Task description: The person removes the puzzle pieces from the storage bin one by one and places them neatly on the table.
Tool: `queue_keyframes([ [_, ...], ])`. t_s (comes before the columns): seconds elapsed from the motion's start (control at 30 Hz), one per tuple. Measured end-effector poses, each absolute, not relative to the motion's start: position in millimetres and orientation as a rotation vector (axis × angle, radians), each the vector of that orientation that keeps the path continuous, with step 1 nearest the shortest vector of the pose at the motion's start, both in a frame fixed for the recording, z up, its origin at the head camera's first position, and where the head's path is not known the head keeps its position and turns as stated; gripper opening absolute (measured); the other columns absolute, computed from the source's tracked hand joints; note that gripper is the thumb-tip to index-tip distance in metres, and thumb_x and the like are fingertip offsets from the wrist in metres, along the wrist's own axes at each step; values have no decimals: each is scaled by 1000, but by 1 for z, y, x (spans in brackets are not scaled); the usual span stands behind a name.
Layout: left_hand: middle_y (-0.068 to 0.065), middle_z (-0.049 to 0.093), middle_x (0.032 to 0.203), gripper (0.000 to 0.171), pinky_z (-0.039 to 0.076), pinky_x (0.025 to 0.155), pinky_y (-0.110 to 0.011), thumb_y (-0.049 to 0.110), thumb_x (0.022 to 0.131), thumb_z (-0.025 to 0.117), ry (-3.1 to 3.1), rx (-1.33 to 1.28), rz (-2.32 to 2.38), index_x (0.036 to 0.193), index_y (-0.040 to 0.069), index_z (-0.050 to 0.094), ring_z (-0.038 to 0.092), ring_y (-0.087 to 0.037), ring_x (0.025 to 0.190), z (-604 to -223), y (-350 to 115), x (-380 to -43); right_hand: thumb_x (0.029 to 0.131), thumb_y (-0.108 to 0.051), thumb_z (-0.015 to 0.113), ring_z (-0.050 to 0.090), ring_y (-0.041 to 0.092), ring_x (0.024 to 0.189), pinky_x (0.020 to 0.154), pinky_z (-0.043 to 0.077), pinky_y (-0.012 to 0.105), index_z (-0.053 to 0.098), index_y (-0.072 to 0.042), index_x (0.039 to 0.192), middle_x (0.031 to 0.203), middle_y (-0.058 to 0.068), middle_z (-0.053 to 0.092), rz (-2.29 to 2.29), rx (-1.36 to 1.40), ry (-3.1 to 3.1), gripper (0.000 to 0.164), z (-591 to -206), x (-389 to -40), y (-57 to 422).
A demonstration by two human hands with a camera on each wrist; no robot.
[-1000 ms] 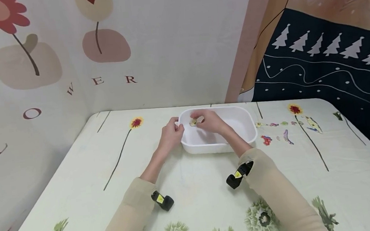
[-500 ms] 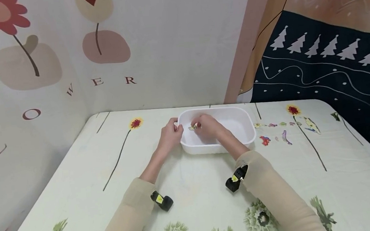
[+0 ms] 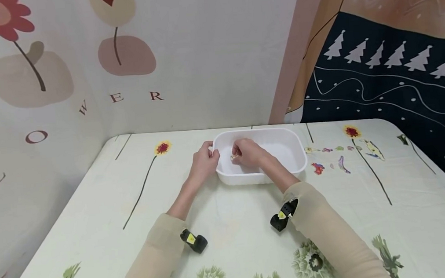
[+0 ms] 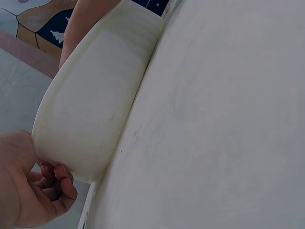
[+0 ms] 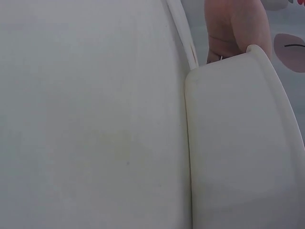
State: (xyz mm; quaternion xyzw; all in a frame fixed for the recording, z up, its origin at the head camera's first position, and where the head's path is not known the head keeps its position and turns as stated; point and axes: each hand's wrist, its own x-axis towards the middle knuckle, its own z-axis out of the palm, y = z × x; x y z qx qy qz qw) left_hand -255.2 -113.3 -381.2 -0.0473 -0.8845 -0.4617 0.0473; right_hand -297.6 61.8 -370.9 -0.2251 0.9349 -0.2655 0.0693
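Note:
My left hand (image 3: 203, 162) grips the left end of a white plastic tub (image 3: 250, 179) with its thumb at the rim. In the left wrist view, the fingers of that left hand (image 4: 38, 183) curl against the tub's outer wall (image 4: 90, 105). Inside the tub, near its left side, my right hand (image 3: 249, 153) pinches a small pale yellow sticker-like piece (image 3: 234, 157). Most of the piece is covered by the fingertips, so its shape cannot be told. The right wrist view shows the tub's wall (image 5: 238, 138) but hides the right hand behind it.
Right of the tub lie several small flat sticker-like pieces in two rows, among them a red one (image 3: 318, 168), a purple curved one (image 3: 342, 164) and a larger yellow one (image 3: 373, 149). A flower-printed cloth (image 3: 230, 226) covers the table. Patterned curtains (image 3: 208, 69) hang behind.
My right hand has moved slightly down and left inside the tub, and the yellow piece has dropped lower with it. The left hand keeps its grip on the tub.

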Motion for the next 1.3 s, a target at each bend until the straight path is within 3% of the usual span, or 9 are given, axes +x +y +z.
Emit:
queue_keyframes([
  [0.23,-5,49,76,41,39,59,-28,13,101,49,-2686,-144,-1395,139,-3,51,46,-17,65,-381,-115,-256,90,-5,72,52,16,73,70,43,27,72,0,91,78,5,62,-808,-779,2807,4,-369,-296,63],
  [0.43,-5,48,76,42,38,58,-27,12,101,48,-2694,-155,-1396,139,-4,51,44,-16,63,-381,-113,-255,92,-5,71,54,13,73,69,43,25,75,-3,96,79,3,64,-981,-764,2821,5,-367,-295,70],
  [0.7,-4,47,75,42,37,57,-27,14,102,47,-2703,-148,-1398,140,-3,50,44,-16,63,-379,-111,-255,96,-6,68,66,19,71,62,52,24,75,0,100,88,13,72,-1325,-665,2735,11,-363,-290,78],
  [1.3,-5,47,76,43,38,58,-27,14,101,48,-2700,-138,-1406,140,-3,50,44,-16,64,-381,-113,-255,89,-9,76,65,18,62,62,54,26,74,-2,97,84,18,72,-1618,-564,2672,10,-357,-275,101],
])
